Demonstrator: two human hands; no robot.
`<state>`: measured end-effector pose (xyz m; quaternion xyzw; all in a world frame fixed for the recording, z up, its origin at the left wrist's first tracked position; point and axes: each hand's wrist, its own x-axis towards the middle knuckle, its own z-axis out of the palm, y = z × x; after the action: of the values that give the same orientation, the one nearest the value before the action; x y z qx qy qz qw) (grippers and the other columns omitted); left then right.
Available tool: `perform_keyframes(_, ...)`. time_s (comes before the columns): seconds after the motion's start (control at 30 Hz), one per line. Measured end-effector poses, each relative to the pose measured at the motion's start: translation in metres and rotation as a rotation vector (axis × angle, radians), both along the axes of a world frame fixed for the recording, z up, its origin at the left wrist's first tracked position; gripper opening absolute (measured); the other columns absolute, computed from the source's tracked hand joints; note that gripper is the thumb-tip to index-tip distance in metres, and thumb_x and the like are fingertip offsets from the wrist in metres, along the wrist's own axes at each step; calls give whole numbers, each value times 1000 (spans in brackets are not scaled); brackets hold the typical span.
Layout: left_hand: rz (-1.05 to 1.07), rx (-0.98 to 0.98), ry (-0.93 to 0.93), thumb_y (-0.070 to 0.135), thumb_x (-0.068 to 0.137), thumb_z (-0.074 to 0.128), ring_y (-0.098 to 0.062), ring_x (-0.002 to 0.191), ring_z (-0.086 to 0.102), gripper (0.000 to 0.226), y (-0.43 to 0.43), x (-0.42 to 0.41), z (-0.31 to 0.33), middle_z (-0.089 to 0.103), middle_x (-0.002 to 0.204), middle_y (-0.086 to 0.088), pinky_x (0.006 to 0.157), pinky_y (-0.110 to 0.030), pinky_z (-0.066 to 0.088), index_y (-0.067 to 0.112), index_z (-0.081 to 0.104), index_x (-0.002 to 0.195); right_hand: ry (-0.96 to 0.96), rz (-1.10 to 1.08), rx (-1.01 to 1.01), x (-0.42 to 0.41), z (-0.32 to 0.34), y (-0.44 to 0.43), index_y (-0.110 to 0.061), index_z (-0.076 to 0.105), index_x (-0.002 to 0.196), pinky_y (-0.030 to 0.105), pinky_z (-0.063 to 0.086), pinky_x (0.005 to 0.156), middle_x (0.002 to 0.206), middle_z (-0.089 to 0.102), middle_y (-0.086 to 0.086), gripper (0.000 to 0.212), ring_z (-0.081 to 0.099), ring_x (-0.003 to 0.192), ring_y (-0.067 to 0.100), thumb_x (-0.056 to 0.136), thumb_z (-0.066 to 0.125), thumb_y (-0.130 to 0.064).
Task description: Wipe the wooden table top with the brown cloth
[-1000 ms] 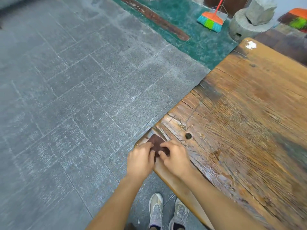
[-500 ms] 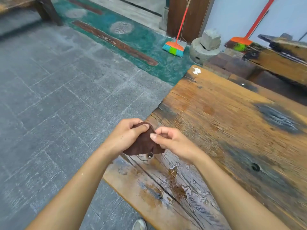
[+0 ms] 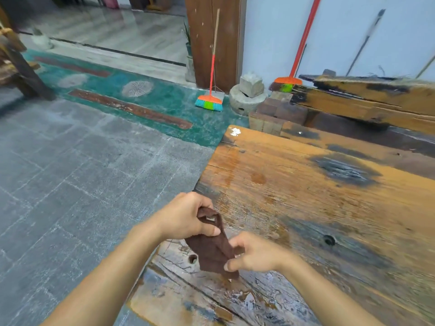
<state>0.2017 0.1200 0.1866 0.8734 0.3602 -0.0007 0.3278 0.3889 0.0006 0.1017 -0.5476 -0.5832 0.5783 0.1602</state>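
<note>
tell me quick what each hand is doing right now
Left hand: grips the top of the brown cloth.
Right hand: pinches the cloth's lower edge.

Left forearm [image 3: 110,274] and right forearm [image 3: 329,292], both bare, reach forward and converge. Left grip [image 3: 186,220]: knuckles up, fingers curled, thumb clamped on the upper end of the brown cloth [image 3: 211,252]. Right grip [image 3: 256,255]: lower, just beside it, pinching the cloth's lower part between thumb and fingertips.
</note>
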Motion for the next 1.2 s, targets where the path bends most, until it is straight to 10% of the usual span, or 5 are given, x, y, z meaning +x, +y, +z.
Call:
perform_keyframes(0.43,-481,-211,313,38,67,83,-11,69,47,41,88,-7,-32,57,82,1,57,-26,34,15,59,91,129,-256,-166,-2,1,34,-23,79,102,26,48,80,97,78,0,28,68,87,9,88,80,-46)
perform_keyframes(0.63,-566,-264,421,32,73,73,-2,57,47,23,117,1,-86,51,63,10,52,-22,34,23,53,78,87,-310,-242,-4,-23,58,-22,80,105,29,47,82,96,76,-4,41,70,90,11,89,75,-59)
perform_keyframes(0.83,-185,-415,65,25,77,69,-8,76,60,11,149,22,-153,66,77,9,73,-23,45,25,59,79,91,-412,-360,33,-52,101,-31,76,112,32,49,96,110,77,-10,29,71,100,4,89,77,-49)
perform_keyframes(0.93,167,-751,-251,11,74,78,-15,85,69,19,163,43,-169,75,94,-9,81,-27,51,19,70,90,406,-467,-401,43,-66,119,-34,77,121,26,50,103,124,75,-9,39,68,119,10,86,82,-51)
perform_keyframes(1.2,619,-799,-527,18,80,78,-15,82,72,23,182,109,-193,75,96,-5,67,-24,54,26,69,100,1222,-1327,-220,43,-114,144,5,71,124,50,55,98,134,64,29,42,68,118,42,88,64,-15)
